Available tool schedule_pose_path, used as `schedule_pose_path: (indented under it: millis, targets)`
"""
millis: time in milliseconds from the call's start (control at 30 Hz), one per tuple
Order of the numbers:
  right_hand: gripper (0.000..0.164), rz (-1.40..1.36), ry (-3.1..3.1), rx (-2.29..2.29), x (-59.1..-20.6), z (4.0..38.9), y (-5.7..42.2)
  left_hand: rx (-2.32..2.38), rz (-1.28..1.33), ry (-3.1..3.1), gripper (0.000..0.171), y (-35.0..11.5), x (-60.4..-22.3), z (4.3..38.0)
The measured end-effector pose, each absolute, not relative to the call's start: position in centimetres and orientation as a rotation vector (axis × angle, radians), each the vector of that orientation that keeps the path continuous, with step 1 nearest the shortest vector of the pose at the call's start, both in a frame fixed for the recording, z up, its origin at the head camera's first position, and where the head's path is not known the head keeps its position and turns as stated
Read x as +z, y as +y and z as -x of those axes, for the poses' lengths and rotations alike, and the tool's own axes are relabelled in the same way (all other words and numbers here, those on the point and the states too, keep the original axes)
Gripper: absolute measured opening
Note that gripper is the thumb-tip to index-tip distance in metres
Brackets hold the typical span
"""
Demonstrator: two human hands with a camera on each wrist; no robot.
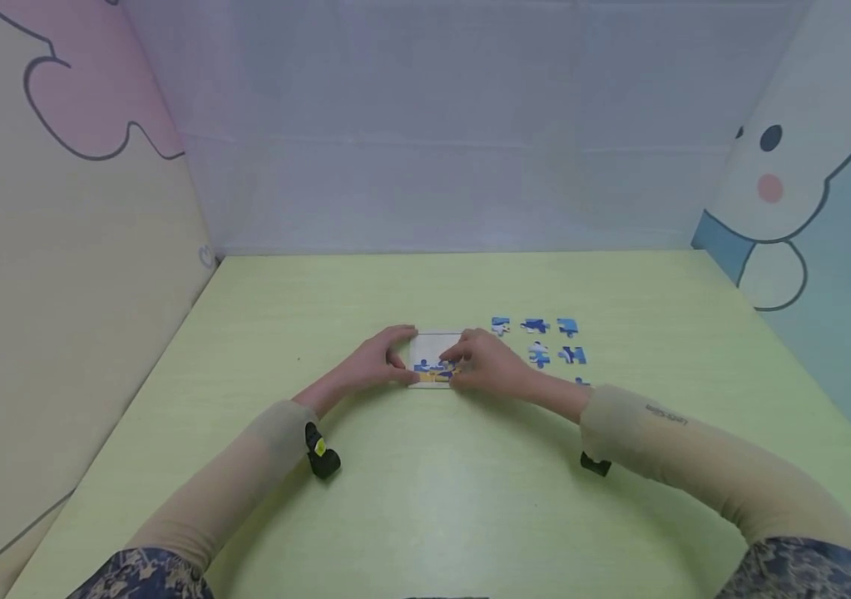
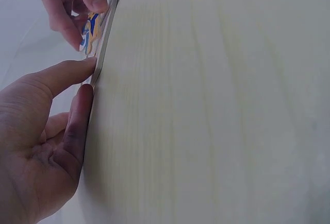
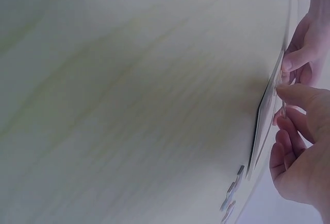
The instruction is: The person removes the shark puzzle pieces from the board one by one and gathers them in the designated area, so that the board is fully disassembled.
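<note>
A small white puzzle tray (image 1: 432, 343) lies on the table, with joined blue and yellow pieces (image 1: 431, 368) along its lower part. My left hand (image 1: 376, 360) holds the tray's left side, index finger at the upper corner and thumb at the lower one. In the left wrist view, that thumb and finger touch the tray's edge. My right hand (image 1: 494, 363) pinches a yellow and blue puzzle piece (image 2: 93, 28) over the tray's lower right part. Its fingers partly hide the piece and the tray's right side.
Several loose blue and white puzzle pieces (image 1: 535, 326) lie in rows right of the tray, one partly behind the right forearm. The pale green table (image 1: 425, 499) meets a whitish back panel (image 1: 440, 166). Printed side panels stand left and right.
</note>
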State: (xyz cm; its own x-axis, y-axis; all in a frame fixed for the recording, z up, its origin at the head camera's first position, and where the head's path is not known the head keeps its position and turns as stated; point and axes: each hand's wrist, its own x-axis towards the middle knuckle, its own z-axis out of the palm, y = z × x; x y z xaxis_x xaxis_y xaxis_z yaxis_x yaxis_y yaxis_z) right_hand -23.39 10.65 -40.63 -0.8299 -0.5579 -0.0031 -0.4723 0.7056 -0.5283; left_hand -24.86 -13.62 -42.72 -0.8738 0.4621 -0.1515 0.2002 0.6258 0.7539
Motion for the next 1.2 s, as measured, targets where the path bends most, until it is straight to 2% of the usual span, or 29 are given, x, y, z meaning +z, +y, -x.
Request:
schedule_pose_path:
  millis: [467,1200]
  targets:
    - [0.036,0.896,2.826,-0.806,-40.7,21.5,13.8,1.094,-0.524,2.532,0.082,-13.5,-42.9,24.8]
    - [0.032,0.831,2.91,-0.765,-41.1,19.6,21.5,1.104,-0.527,2.516,0.082,-13.7,-42.7,24.8]
